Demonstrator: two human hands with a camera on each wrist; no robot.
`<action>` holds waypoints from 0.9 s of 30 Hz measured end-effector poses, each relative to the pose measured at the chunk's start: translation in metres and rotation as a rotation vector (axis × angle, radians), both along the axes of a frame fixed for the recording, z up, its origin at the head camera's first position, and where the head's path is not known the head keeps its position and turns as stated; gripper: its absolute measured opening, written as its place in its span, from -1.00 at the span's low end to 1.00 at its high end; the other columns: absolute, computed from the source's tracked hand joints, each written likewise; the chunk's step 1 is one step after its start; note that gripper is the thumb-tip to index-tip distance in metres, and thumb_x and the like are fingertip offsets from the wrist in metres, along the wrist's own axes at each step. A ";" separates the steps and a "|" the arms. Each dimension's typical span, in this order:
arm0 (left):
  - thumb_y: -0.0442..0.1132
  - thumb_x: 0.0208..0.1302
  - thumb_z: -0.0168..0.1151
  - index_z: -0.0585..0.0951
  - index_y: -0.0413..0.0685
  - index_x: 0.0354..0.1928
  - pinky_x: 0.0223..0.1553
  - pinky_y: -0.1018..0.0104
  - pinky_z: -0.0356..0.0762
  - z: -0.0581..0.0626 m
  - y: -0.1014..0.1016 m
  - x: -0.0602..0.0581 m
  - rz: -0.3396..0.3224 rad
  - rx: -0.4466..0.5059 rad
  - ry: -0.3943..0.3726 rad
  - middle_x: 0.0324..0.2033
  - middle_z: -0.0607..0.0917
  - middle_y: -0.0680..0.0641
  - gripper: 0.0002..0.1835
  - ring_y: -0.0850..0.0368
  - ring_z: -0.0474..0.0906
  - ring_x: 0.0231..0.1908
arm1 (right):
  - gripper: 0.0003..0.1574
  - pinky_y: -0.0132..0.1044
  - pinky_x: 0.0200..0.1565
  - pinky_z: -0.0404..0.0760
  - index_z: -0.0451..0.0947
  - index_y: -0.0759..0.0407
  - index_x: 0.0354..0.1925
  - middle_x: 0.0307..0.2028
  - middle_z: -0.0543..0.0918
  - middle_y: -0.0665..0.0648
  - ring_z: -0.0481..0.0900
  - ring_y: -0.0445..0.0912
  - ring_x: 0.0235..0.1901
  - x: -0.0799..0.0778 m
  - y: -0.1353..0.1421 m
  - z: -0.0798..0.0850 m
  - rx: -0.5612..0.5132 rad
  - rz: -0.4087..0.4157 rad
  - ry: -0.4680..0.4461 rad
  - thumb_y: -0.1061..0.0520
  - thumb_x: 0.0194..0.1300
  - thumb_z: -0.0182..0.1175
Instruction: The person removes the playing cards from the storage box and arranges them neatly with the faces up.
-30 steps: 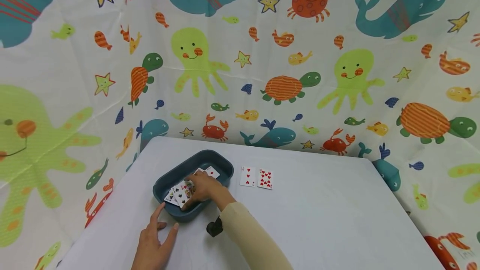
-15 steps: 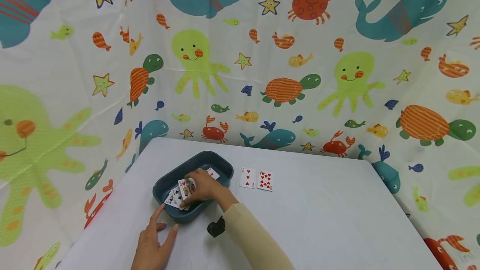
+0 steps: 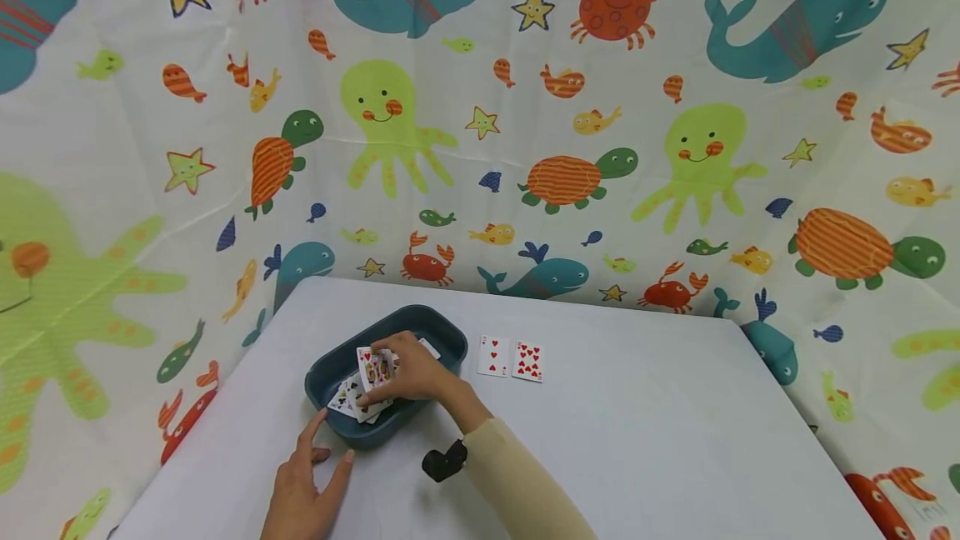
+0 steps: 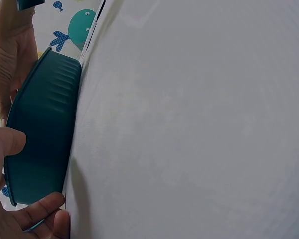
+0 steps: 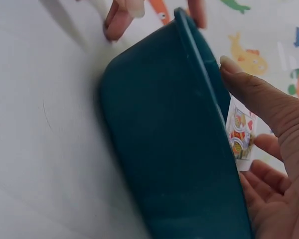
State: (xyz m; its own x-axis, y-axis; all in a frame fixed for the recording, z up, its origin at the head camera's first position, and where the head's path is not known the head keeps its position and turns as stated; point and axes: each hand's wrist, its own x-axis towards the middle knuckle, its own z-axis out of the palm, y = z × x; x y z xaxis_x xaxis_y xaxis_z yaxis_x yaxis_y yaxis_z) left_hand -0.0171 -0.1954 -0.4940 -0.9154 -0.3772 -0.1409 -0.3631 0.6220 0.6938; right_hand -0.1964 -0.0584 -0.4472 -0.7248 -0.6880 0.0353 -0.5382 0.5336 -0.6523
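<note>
A dark teal oval tub (image 3: 366, 437) stands on the white table, with several playing cards (image 3: 339, 400) lying in it. My right hand (image 3: 416, 367) reaches in over the near rim and holds a face card of hearts (image 3: 371, 365) at its edges, raised above the others. In the right wrist view that face card (image 5: 240, 132) shows behind the tub's rim, beside the curled fingers. My left hand (image 3: 303, 482) rests at the tub's near left end, fingers spread and relaxed. From the left wrist, its thumb and fingers appear against the tub's outer wall (image 4: 45, 129).
Right of the tub, two heart cards lie face up side by side: one with few hearts (image 3: 493, 356) and one with several (image 3: 528, 362). A black wrist device (image 3: 444, 462) hangs under the right sleeve. A sea-animal printed curtain (image 3: 465, 165) stands behind the table (image 3: 645, 432).
My right hand has lifted the face card from the pile and drawn it slightly up, uncovering the black-suited cards beneath. The left hand has stayed at the tub's end.
</note>
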 end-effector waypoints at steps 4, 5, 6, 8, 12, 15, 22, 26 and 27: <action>0.02 0.44 0.20 -0.05 0.03 0.59 0.17 -0.48 0.33 0.000 0.002 0.002 -0.002 -0.008 0.013 0.17 0.57 -0.48 -0.13 -0.49 0.38 0.22 | -0.01 -0.36 0.12 0.54 0.50 -0.06 0.35 0.28 0.46 0.02 0.44 -0.17 0.13 0.006 0.009 0.002 -0.072 0.001 -0.019 -0.21 -0.02 0.63; 0.04 0.44 0.20 -0.05 0.02 0.59 0.16 -0.49 0.33 -0.001 0.002 0.002 -0.004 -0.011 0.014 0.16 0.56 -0.48 -0.12 -0.50 0.39 0.21 | -0.01 -0.36 0.12 0.55 0.50 -0.05 0.35 0.28 0.45 0.03 0.45 -0.16 0.14 0.008 0.011 0.002 -0.093 0.002 -0.028 -0.19 -0.02 0.63; 0.04 0.45 0.20 -0.05 0.02 0.59 0.16 -0.49 0.33 -0.001 0.002 0.003 -0.002 -0.011 0.012 0.16 0.56 -0.48 -0.12 -0.50 0.38 0.20 | -0.01 -0.36 0.12 0.56 0.49 -0.04 0.36 0.28 0.44 0.03 0.46 -0.15 0.14 0.009 0.013 0.002 -0.114 0.006 -0.038 -0.18 -0.01 0.63; 0.04 0.45 0.19 -0.06 0.03 0.59 0.16 -0.49 0.33 -0.001 0.004 0.003 0.004 -0.008 0.004 0.17 0.55 -0.48 -0.12 -0.50 0.37 0.21 | -0.01 -0.37 0.12 0.57 0.48 -0.04 0.36 0.27 0.43 0.04 0.49 -0.14 0.14 0.012 0.018 0.001 -0.157 0.011 -0.060 -0.16 0.00 0.63; 0.05 0.45 0.19 -0.08 0.04 0.60 0.16 -0.50 0.32 0.000 0.005 0.003 0.014 -0.003 -0.013 0.19 0.54 -0.48 -0.11 -0.49 0.35 0.21 | -0.03 -0.40 0.14 0.55 0.48 -0.05 0.36 0.28 0.41 0.02 0.48 -0.20 0.16 0.016 0.026 0.000 -0.232 0.016 -0.084 -0.14 0.02 0.62; 0.06 0.45 0.18 -0.07 0.03 0.60 0.16 -0.48 0.34 -0.001 0.005 0.003 0.015 -0.009 -0.008 0.19 0.54 -0.48 -0.11 -0.49 0.36 0.21 | -0.03 -0.38 0.19 0.53 0.48 -0.05 0.37 0.32 0.40 0.01 0.43 -0.20 0.22 0.020 0.034 0.001 -0.278 0.019 -0.080 -0.12 0.02 0.62; 0.07 0.44 0.18 -0.05 0.03 0.60 0.16 -0.47 0.34 0.000 0.009 0.009 0.018 -0.006 0.010 0.19 0.54 -0.50 -0.12 -0.50 0.35 0.22 | -0.01 -0.30 0.23 0.53 0.46 0.00 0.40 0.32 0.39 0.03 0.38 -0.16 0.28 0.033 0.058 0.004 -0.358 0.025 -0.088 -0.07 0.04 0.62; 0.05 0.43 0.19 -0.04 0.04 0.60 0.16 -0.46 0.34 0.000 0.014 0.016 0.028 -0.004 0.018 0.18 0.55 -0.49 -0.12 -0.50 0.35 0.22 | 0.02 -0.20 0.25 0.53 0.43 0.05 0.41 0.33 0.39 0.05 0.40 -0.11 0.29 0.043 0.073 0.007 -0.397 0.030 -0.110 -0.05 0.04 0.62; 0.04 0.43 0.19 -0.03 0.04 0.60 0.16 -0.46 0.34 0.001 0.015 0.017 0.031 -0.006 0.021 0.17 0.56 -0.49 -0.12 -0.49 0.36 0.22 | 0.02 -0.15 0.25 0.53 0.43 0.06 0.41 0.33 0.39 0.05 0.41 -0.10 0.29 0.045 0.077 0.007 -0.408 0.028 -0.115 -0.05 0.04 0.62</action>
State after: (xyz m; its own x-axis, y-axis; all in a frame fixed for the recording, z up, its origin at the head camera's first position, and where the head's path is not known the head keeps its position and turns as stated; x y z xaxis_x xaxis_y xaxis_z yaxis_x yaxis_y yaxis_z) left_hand 0.0002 -0.1802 -0.4933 -0.9062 -0.4059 -0.1189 -0.3671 0.6152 0.6977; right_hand -0.1509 0.0187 -0.4402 -0.7214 -0.6537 0.2286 -0.4601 0.2056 -0.8637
